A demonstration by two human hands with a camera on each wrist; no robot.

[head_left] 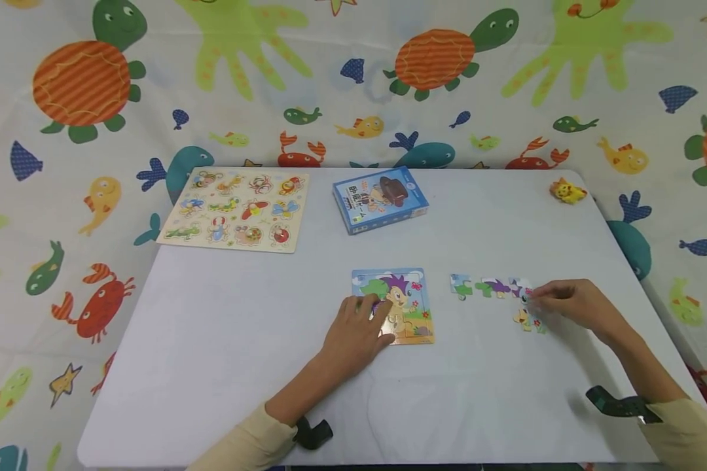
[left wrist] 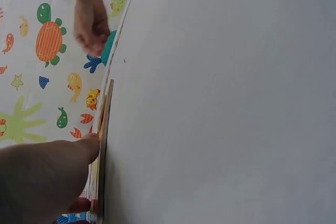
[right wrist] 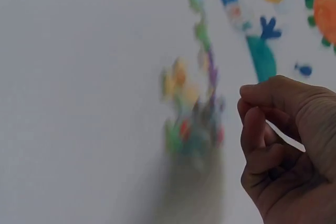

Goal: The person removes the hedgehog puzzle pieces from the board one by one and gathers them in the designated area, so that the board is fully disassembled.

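My left hand (head_left: 353, 333) rests on the lower left part of a jigsaw puzzle board (head_left: 418, 305), which shows a purple-haired cartoon figure. Its fingers lie over the picture and its thumb is by the bottom edge. Edge-on in the left wrist view, the board (left wrist: 106, 111) appears beside the thumb. My right hand (head_left: 577, 302) is over the loose jigsaw pieces (head_left: 524, 320) at the right, thumb and forefinger tips together. In the right wrist view that hand (right wrist: 283, 145) has curled fingers with nothing visible between them; the pieces (right wrist: 197, 124) look blurred.
More loose pieces (head_left: 461, 286) lie in a row right of the board. Behind are a wooden insect peg puzzle (head_left: 226, 222), a blue game box (head_left: 380, 199) and a small yellow toy (head_left: 568, 191). A sea-animal patterned cloth (head_left: 241, 131) hangs behind the white table (head_left: 224, 353).
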